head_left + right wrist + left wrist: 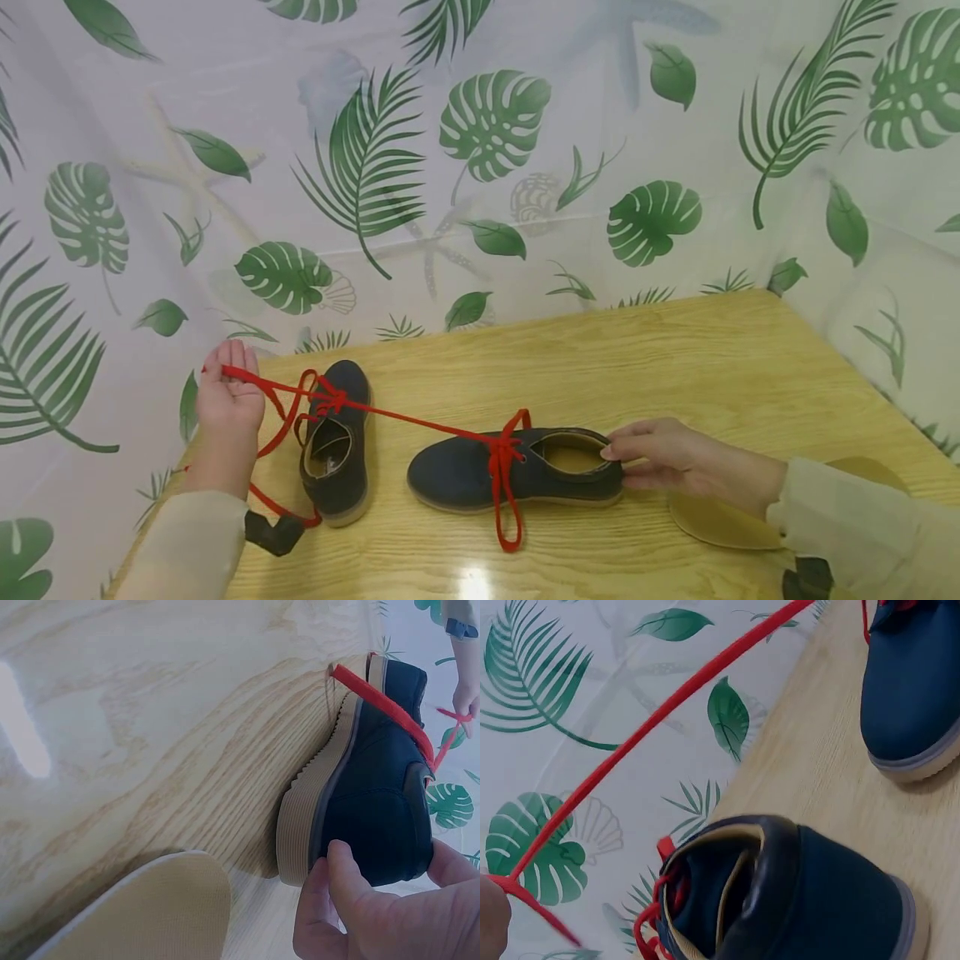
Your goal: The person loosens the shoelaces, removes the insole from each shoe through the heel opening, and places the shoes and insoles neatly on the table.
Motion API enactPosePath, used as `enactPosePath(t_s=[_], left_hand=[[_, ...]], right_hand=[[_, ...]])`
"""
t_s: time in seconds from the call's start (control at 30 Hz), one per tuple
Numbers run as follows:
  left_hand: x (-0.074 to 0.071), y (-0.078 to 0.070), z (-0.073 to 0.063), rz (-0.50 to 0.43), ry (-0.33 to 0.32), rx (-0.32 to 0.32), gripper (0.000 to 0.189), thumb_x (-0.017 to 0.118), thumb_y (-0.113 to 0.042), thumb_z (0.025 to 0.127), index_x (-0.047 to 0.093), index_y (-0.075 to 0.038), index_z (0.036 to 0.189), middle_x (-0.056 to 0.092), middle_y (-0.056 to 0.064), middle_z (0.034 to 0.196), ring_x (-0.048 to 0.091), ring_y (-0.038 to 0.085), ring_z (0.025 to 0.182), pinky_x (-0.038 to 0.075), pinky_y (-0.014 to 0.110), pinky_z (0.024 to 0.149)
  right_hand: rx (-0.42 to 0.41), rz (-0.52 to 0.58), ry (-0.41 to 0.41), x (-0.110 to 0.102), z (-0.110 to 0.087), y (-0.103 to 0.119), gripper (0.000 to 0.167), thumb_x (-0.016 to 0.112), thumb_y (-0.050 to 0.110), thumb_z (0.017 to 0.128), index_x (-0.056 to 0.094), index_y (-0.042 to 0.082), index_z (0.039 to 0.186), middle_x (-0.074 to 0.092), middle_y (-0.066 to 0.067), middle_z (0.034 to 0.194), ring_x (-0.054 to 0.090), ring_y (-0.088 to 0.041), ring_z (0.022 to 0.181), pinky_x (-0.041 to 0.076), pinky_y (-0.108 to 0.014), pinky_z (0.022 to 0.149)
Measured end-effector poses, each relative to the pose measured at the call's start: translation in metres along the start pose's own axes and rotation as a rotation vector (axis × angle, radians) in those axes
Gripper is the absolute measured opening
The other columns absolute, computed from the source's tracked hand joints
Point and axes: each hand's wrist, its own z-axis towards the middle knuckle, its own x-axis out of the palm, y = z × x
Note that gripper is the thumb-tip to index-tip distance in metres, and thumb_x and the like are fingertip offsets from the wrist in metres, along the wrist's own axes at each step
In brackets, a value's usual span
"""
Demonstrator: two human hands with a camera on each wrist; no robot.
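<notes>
My left hand is raised at the left and holds a red shoelace between thumb and fingers. The lace runs taut over the left dark blue shoe to the knot on the right shoe. That right shoe lies toe to the left, a red loop hanging down its near side. Its heel is gripped by my right hand, thumb and fingers around the back. The left shoe stands toe away, with its own red lacing. In the left wrist view only a thumb edge shows.
A beige insole lies flat on the wooden table, partly under my right forearm. More red lace trails left of the left shoe. A leaf-patterned cloth hangs behind and at both sides.
</notes>
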Motion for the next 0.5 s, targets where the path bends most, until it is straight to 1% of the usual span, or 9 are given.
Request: enactPosePath(t_s=[0.07, 0.13, 0.2, 0.3, 0.37, 0.43, 0.5], left_hand=[[-0.001, -0.006, 0.001, 0.002, -0.008, -0.012, 0.044, 0.043, -0.020, 0.101, 0.039, -0.037, 0.142, 0.046, -0.016, 0.141, 0.042, 0.001, 0.130, 0.028, 0.020, 0.109], [-0.002, -0.009, 0.001, 0.021, -0.012, -0.032, 0.045, 0.044, -0.020, 0.100, 0.039, -0.037, 0.142, 0.047, -0.016, 0.141, 0.041, 0.001, 0.130, 0.029, 0.021, 0.110], [-0.003, -0.010, 0.000, 0.035, -0.018, -0.056, 0.043, 0.045, -0.020, 0.100, 0.042, -0.033, 0.141, 0.050, -0.014, 0.139, 0.042, 0.002, 0.130, 0.030, 0.021, 0.109], [-0.006, -0.014, 0.001, 0.070, -0.051, -0.092, 0.040, 0.050, -0.018, 0.098, 0.048, -0.027, 0.137, 0.056, -0.009, 0.132, 0.044, 0.002, 0.128, 0.032, 0.022, 0.108], [-0.009, -0.020, 0.002, 0.076, -0.075, -0.128, 0.038, 0.052, -0.017, 0.098, 0.051, -0.023, 0.135, 0.060, -0.007, 0.128, 0.045, 0.002, 0.128, 0.033, 0.022, 0.107], [-0.013, -0.028, 0.004, 0.080, -0.093, -0.140, 0.036, 0.051, -0.018, 0.098, 0.052, -0.022, 0.134, 0.061, -0.005, 0.127, 0.045, 0.001, 0.128, 0.033, 0.021, 0.107], [-0.018, -0.037, 0.007, 0.063, -0.114, -0.147, 0.036, 0.049, -0.021, 0.099, 0.051, -0.021, 0.135, 0.059, -0.006, 0.128, 0.043, -0.001, 0.128, 0.031, 0.020, 0.107]], right_hand=[[-0.001, -0.004, 0.001, 0.000, 0.000, 0.000, 0.055, 0.064, 0.007, 0.088, 0.039, -0.014, 0.132, 0.054, -0.014, 0.105, 0.065, -0.017, 0.085, 0.056, -0.034, 0.080], [-0.002, -0.009, 0.005, -0.001, -0.001, 0.000, 0.054, 0.064, 0.008, 0.088, 0.040, -0.014, 0.132, 0.054, -0.014, 0.107, 0.065, -0.017, 0.086, 0.056, -0.034, 0.080], [-0.001, -0.010, 0.008, -0.002, -0.001, 0.000, 0.053, 0.063, 0.008, 0.089, 0.041, -0.013, 0.132, 0.054, -0.014, 0.109, 0.066, -0.017, 0.086, 0.056, -0.033, 0.079], [0.000, -0.009, 0.015, -0.002, 0.000, -0.001, 0.052, 0.063, 0.008, 0.089, 0.041, -0.013, 0.132, 0.054, -0.014, 0.110, 0.066, -0.017, 0.085, 0.056, -0.032, 0.078], [0.003, -0.003, 0.015, -0.002, 0.000, -0.001, 0.053, 0.063, 0.008, 0.089, 0.040, -0.013, 0.133, 0.054, -0.014, 0.110, 0.066, -0.017, 0.085, 0.056, -0.031, 0.077], [0.003, -0.001, 0.016, -0.002, 0.000, -0.001, 0.055, 0.063, 0.008, 0.089, 0.039, -0.013, 0.134, 0.054, -0.014, 0.110, 0.066, -0.016, 0.084, 0.056, -0.031, 0.077], [0.005, -0.006, 0.009, -0.001, 0.000, -0.001, 0.056, 0.063, 0.008, 0.089, 0.038, -0.013, 0.134, 0.054, -0.014, 0.110, 0.066, -0.016, 0.084, 0.056, -0.031, 0.077]])
